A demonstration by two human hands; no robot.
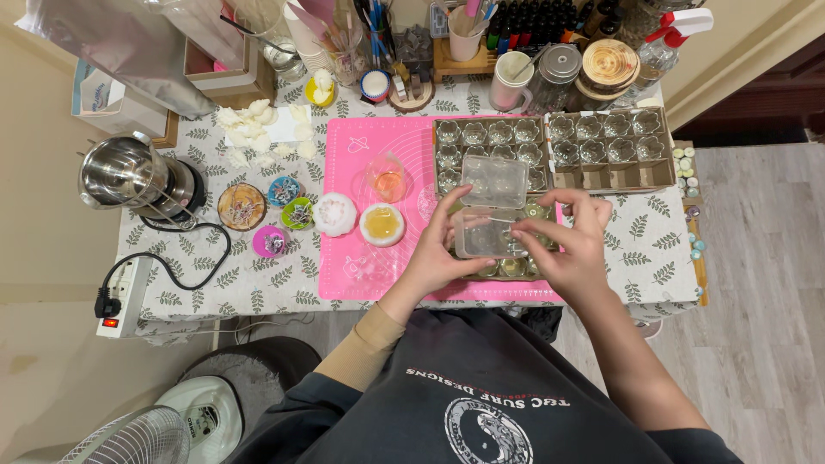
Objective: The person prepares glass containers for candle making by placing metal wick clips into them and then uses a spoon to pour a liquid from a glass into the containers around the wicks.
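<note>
My left hand (436,247) grips the left edge of a small clear plastic box (483,236) whose hinged lid (493,180) stands open behind it. The fingers of my right hand (569,239) reach into the box from the right; what they pinch I cannot make out. Both hands hover over the pink silicone mat (344,266), above a row of small glass cups (511,268).
Two cardboard trays (612,176) of clear flower-shaped cups sit behind the box. On the mat: a white round piece (334,214), a dish of amber liquid (381,225), a glass beaker (388,178). A steel pot on a hotplate (129,176) and a power strip (120,296) lie left.
</note>
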